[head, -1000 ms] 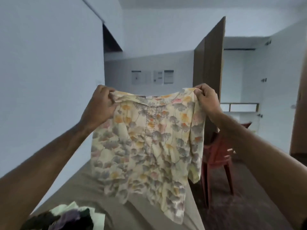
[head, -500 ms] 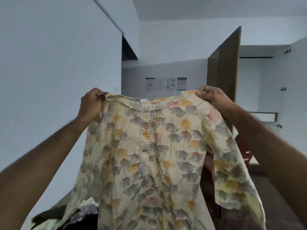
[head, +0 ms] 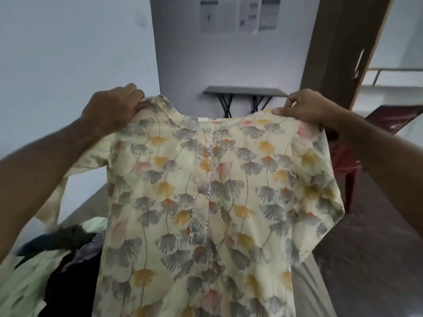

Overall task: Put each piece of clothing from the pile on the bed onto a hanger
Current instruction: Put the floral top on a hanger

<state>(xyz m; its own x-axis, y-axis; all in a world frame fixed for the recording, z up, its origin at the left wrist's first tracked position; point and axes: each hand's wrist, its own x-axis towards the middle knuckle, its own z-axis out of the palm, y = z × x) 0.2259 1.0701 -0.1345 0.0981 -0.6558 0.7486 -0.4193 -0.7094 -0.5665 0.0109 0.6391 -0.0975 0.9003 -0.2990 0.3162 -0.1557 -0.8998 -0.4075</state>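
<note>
Closest to the viewer, at lower left, a pile of clothes (head: pixel 48 255) lies on the bed (head: pixel 306 291), a tangle of pale green, black and purple fabric waiting its turn. The bed's grey-brown cover shows at lower right, under the hanging hem.

Above the pile, two bare forearms reach forward and hold up a floral tunic (head: pixel 212 202), cream with grey, yellow and pink fan-shaped flowers and a beaded strip down the front. It hangs spread wide in the air over the bed, with its front toward the viewer. The left hand (head: pixel 114 108) has its fingers curled tightly over the garment's left shoulder, bunching the cloth. The right hand (head: pixel 304 106) pinches the right shoulder seam between thumb and curled fingers. Holding it by both shoulders probably lets the cloth fall straight, so the neckline opens and the sleeves hang free at each side, ready for a hanger. No hanger is visible, so this piece is judged not yet hung.

Beyond the tunic, a red plastic chair (head: pixel 345 161) stands on the dark floor at right. Farther back, a small dark folding table (head: pixel 245 91) stands against a pale wall. Paper notices (head: pixel 240 16) are fixed on the wall above it. A brown wooden door (head: pixel 338 51) stands open at right.
</note>
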